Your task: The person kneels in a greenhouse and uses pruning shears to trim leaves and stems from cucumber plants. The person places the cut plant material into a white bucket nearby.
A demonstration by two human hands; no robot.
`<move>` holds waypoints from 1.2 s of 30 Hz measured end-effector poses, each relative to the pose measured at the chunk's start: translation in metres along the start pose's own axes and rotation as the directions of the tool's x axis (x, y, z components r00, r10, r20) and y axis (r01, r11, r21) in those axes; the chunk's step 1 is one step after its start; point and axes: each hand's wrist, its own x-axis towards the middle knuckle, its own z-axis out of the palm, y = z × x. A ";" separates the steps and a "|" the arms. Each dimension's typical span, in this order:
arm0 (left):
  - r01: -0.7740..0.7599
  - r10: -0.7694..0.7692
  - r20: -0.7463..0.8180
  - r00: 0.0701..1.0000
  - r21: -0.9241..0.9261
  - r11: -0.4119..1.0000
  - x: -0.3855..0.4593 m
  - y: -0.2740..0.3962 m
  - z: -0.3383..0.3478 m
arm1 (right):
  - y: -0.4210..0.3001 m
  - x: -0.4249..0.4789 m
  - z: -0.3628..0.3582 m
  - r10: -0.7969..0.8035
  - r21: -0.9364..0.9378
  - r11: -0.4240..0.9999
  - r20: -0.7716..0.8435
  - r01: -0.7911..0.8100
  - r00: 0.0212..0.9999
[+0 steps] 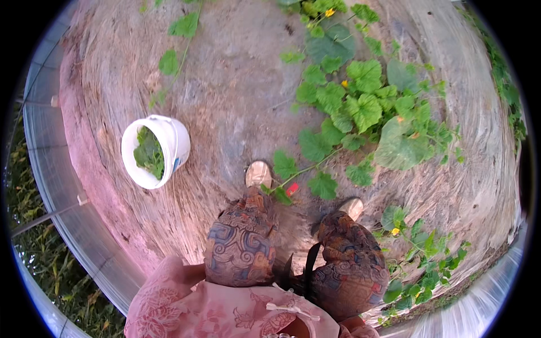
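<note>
Both my hands are out of view; a bit of my left forearm (195,272) shows below the pink sleeve and runs behind my left knee. Before me a leafy vine plant (363,105) with yellow flowers spreads over the ground, and one shoot (310,168) reaches toward my left shoe (258,174). Between my shoes lies a small red object (292,189), too small to name. To the left a white plastic bucket (181,135) with a wire handle holds picked green leaves (148,152). Dark straps (312,260) hang between my patterned trouser legs (241,249).
Wrinkled, soil-smeared plastic film (219,93) covers the ground. A thin vine (186,53) trails at the upper left. Another flowering vine (427,253) grows at the lower right. Clear plastic sheeting (46,139) makes a wall on the left, with plants (50,270) behind it.
</note>
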 end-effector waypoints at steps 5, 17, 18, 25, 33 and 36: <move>-0.091 0.090 0.014 0.996 0.073 0.993 0.001 0.045 -0.004 | -0.006 0.002 0.010 -0.045 0.048 0.998 0.038 0.043 0.998; -0.240 0.243 0.004 0.970 0.173 0.955 0.035 0.052 -0.059 | -0.004 0.041 0.111 -0.242 0.206 0.953 0.081 0.222 0.967; -0.245 0.248 0.005 0.969 0.170 0.954 0.037 0.050 -0.064 | -0.009 0.043 0.114 -0.260 0.216 0.947 0.073 0.239 0.963; -0.247 0.253 -0.042 0.967 0.119 0.962 0.065 0.067 -0.102 | -0.056 0.059 0.076 -0.438 0.321 0.856 0.030 0.406 0.899; -0.691 0.698 0.080 0.711 0.260 0.674 0.134 0.239 -0.096 | -0.217 -0.010 -0.020 -0.820 0.463 0.480 -0.066 0.745 0.569; -0.823 0.821 0.162 0.547 0.282 0.493 0.092 0.330 -0.043 | -0.306 -0.089 -0.007 -0.849 0.448 0.513 0.136 0.733 0.511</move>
